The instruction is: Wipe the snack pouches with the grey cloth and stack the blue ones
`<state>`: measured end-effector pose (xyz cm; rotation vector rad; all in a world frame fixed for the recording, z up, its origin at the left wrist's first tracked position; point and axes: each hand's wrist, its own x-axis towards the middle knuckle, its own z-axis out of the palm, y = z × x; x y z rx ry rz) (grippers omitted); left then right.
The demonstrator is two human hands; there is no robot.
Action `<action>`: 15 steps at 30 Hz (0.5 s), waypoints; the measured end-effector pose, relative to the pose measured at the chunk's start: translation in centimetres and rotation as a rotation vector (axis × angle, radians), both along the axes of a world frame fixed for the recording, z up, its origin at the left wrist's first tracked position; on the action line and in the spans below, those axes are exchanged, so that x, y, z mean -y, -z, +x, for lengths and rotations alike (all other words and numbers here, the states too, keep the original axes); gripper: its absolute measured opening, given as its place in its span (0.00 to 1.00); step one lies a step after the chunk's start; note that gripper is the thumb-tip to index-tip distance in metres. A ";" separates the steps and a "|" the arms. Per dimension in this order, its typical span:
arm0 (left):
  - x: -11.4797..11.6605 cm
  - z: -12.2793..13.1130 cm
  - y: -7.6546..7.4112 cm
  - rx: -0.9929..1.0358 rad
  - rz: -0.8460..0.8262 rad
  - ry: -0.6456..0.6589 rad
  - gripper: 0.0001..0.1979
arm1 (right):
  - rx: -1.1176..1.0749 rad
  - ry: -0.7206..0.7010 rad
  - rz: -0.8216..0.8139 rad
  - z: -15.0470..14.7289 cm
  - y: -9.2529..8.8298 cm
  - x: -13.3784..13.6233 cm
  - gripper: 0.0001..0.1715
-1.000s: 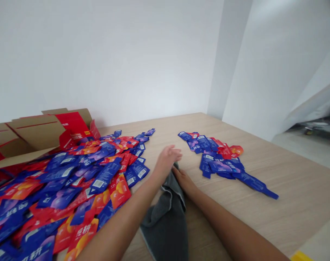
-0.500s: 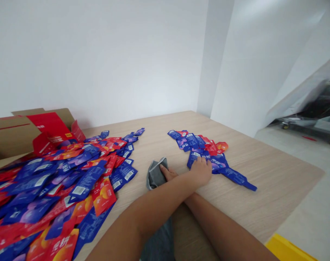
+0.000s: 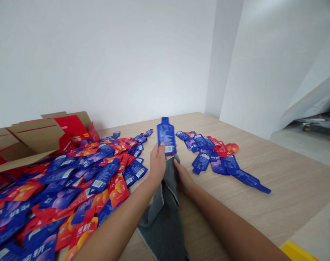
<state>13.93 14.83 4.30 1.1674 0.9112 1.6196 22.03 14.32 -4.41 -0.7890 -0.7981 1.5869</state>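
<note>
A blue sachet (image 3: 166, 135) with a narrow neck stands upright, neck up, in front of me. My left hand (image 3: 157, 165) is closed on its lower left edge, thumb on the printed face near the barcode. Just below it, my right hand (image 3: 183, 177) grips the top of a grey cloth (image 3: 169, 214), which hangs down toward my body. The sachet's lower edge meets the top of the cloth; whether it touches cannot be made out. Some of the right fingers are hidden behind the cloth and sachet.
A large heap of blue and red sachets (image 3: 105, 175) covers the table's left side. Behind it lies an opened cardboard box (image 3: 31, 136). A smaller group of sachets (image 3: 200, 142) lies to the right on the wooden table (image 3: 263, 156). Something yellow (image 3: 295, 252) shows bottom right.
My left hand has come back from the right-hand group, uncrossing my arms, and now holds up a blue sachet. My right hand still grips the cloth. The view has swung slightly left.
</note>
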 end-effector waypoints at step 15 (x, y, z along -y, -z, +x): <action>2.9 -2.4 4.2 -0.114 -0.038 -0.006 0.04 | -0.081 -0.041 -0.078 0.8 -1.5 0.1 0.30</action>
